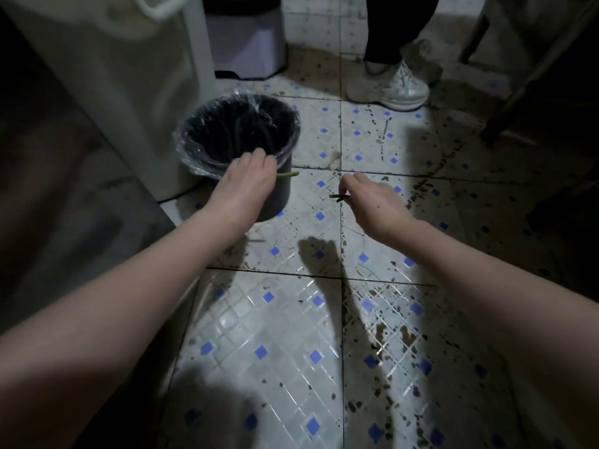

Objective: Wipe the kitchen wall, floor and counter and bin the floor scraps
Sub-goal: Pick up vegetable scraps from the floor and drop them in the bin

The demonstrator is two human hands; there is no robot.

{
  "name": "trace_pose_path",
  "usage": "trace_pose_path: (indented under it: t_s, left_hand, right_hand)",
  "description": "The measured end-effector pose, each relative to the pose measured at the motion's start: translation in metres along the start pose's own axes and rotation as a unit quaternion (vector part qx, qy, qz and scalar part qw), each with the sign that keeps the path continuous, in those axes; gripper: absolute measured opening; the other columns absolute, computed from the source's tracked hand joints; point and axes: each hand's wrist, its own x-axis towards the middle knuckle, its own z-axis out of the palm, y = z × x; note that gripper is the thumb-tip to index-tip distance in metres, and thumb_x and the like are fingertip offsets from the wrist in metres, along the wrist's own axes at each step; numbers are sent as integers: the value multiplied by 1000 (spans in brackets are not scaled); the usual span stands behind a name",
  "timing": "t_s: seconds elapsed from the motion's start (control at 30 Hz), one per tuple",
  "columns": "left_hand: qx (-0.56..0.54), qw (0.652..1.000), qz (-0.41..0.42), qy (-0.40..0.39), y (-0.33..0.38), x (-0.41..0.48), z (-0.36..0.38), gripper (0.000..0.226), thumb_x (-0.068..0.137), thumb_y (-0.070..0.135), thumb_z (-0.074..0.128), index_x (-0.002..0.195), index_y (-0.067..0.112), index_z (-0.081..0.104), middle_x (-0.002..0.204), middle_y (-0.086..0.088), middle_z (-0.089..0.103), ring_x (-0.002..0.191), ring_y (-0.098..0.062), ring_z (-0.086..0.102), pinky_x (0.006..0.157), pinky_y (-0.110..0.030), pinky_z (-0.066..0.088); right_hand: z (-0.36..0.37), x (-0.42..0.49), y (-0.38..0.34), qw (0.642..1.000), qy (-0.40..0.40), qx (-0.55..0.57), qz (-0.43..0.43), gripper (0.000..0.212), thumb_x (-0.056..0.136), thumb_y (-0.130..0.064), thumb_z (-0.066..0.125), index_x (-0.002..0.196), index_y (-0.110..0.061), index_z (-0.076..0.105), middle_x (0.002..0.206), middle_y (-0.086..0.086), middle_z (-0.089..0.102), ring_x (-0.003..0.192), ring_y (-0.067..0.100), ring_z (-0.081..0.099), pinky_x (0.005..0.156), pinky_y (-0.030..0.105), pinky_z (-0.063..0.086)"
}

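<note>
Your left hand [246, 179] sits over the near rim of the lined bin [282, 192], fingers closed on a green stem [290, 174] that pokes out to the bin's right. Your right hand [372, 202] hangs right of the bin above the floor [291, 319], fingers pinching a smaller green scrap [338, 197]. A white shoe [389, 89] stands beyond the bin

Bin [281, 197] centre left on floor [291, 319]; left hand [246, 178] with stem [288, 174] at near rim; right hand [372, 202] with scrap [337, 197] right of bin
</note>
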Motion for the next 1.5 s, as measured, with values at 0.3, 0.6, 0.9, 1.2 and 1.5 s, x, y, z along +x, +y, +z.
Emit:
trace_pose_path:
  t_s: [0.3, 0.6, 0.9, 1.2, 1.5]
  left_hand:
    - [25, 999, -29, 3, -41, 22, -10, 43, 78, -14, 51, 116, 3, 43, 116, -19, 46, 102, -36, 48, 83, -41, 38]
    - [26, 998, -47, -31, -60, 36, 4, 49, 76, -14, 56, 120, 3, 41, 116, -16, 47, 101, -33, 52, 75, -36, 35]
    - [32, 994, -93, -53, -60, 30, 20, 71, 72, -5, 65, 134, 6, 32, 140, -18, 35, 132, -35, 33, 102, -42, 36]
    - [9, 986, -163, -33, -69, 0, 25, 56, 75, 4, 63, 126, 11, 40, 126, -11, 44, 115, -30, 46, 89, -38, 39]
    - [-7, 982, -187, -10, -58, -13, 26, 44, 83, 7, 54, 125, 10, 41, 125, -12, 44, 113, -31, 45, 88, -39, 38]
  right_hand:
    - [-28, 44, -13, 998, 56, -3, -23, 21, 88, 2, 52, 103, -13, 47, 96, 11, 54, 67, 27, 44, 58, 33, 27]
    - [-22, 71, -29, 997, 59, 39, -30, 16, 92, -4, 50, 101, -17, 47, 96, 9, 54, 71, 29, 52, 62, 40, 45]
    - [-19, 98, -41, 993, 108, 27, -46, 27, 85, 4, 50, 101, -17, 46, 96, 6, 52, 77, 29, 50, 69, 34, 30]
    - [-28, 134, -80, 987, 131, 14, -93, 25, 82, 0, 50, 103, -14, 48, 100, 10, 52, 91, 31, 50, 84, 39, 33]
    - [-14, 139, -95, 991, 96, 3, -92, 22, 88, -6, 49, 108, -15, 49, 103, 8, 54, 99, 29, 52, 91, 42, 34]
